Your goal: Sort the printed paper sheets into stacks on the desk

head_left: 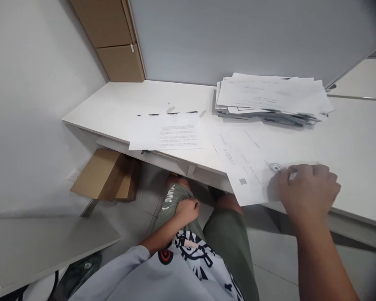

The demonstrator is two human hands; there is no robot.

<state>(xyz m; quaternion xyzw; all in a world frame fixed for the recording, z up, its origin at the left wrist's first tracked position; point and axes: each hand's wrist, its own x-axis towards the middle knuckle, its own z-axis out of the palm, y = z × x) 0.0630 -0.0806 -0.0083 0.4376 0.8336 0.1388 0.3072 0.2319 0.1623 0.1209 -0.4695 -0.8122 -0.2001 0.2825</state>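
My right hand (310,188) is closed at the right edge of a white printed sheet of paper (247,159), with its thumb and fingers pinching there. This sheet lies slanted on the white desk, its near corner over the front edge. It shows a round star seal, a small square code and faint print. My left hand (188,210) rests on my left thigh with its fingers curled in and nothing visible in them. Another printed sheet (175,131) lies flat to the left, its near edge at the desk's front.
A thick stack of papers (272,94) lies at the back of the white desk (112,104), against a grey panel. Cardboard boxes (121,62) stand at the back left corner. An open cardboard box (96,175) is below the desk, by the wall.
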